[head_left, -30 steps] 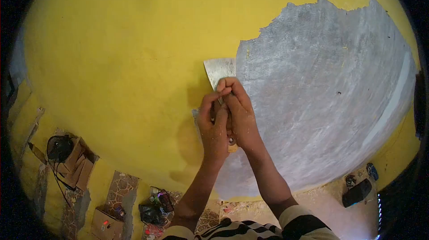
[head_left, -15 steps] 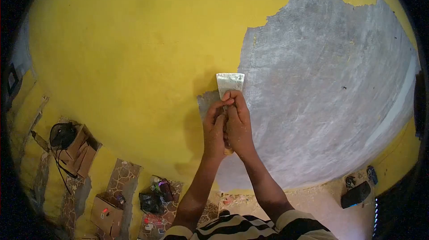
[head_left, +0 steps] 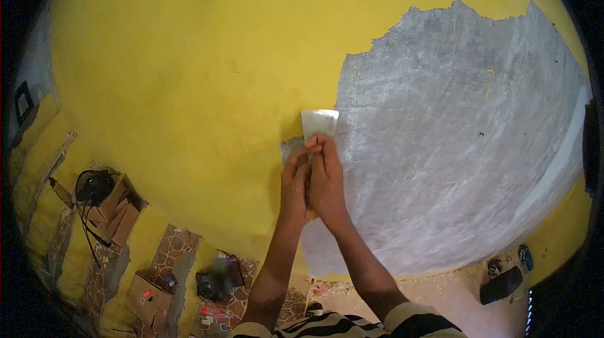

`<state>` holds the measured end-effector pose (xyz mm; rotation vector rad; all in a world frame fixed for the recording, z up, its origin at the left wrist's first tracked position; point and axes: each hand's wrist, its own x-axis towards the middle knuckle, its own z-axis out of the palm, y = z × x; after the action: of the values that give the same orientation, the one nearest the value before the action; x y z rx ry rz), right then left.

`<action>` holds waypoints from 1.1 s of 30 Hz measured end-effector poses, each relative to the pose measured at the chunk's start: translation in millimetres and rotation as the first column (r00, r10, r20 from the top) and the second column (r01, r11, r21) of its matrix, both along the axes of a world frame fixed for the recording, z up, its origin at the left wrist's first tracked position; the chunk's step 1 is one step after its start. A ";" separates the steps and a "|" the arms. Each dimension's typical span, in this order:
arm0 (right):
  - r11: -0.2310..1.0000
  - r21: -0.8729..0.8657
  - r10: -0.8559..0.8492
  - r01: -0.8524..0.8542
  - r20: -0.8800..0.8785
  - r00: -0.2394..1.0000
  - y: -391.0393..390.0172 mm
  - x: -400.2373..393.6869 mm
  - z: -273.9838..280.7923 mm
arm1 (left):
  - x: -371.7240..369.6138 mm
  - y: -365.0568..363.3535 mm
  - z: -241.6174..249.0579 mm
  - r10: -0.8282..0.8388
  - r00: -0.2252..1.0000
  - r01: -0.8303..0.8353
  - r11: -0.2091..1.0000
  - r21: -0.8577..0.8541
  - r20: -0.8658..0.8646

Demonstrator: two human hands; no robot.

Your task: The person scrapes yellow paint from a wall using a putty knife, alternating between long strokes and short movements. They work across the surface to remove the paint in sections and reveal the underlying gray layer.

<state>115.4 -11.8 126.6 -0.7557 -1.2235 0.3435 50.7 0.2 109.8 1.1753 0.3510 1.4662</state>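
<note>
Both my hands are wrapped round the handle of a scraper, whose wide metal blade points up the wall. My left hand closes on the handle from the left, my right hand from the right, fingers meeting near the blade's base. Most of the handle is hidden between the palms. The blade lies at the border between yellow paint and a large bare grey patch. A small grey scraped spot shows just left of my hands.
Steps run down the lower left. On them are an open cardboard box with a black bag, another cardboard box, and a dark plastic bag. At the lower right, a black box-shaped object sits on the floor by the wall.
The scraper and both hands have shifted slightly left in view. The whole wall appears a little lower at the top, as the camera has tilted. The grip is unchanged.
</note>
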 end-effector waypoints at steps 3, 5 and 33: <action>0.994 -0.101 -0.030 0.035 0.045 0.999 -11.0 -2.7 -42.7 | 0.7 5.8 -61.6 -0.062 0.989 0.082 0.985 -0.149 0.136; 0.962 -0.265 0.057 -0.059 -0.014 0.998 -17.2 -4.2 -64.5 | -5.1 1.2 -86.9 -0.105 0.986 0.126 0.977 -0.172 0.130; 0.967 -0.253 0.001 0.000 0.006 1.000 4.2 -40.2 -51.7 | -53.7 18.3 -59.6 -0.029 0.988 0.017 0.996 -0.082 -0.153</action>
<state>75.3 -7.5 74.9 -0.9768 -1.1986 0.5049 -3.0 18.5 50.1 1.2272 0.4966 1.3321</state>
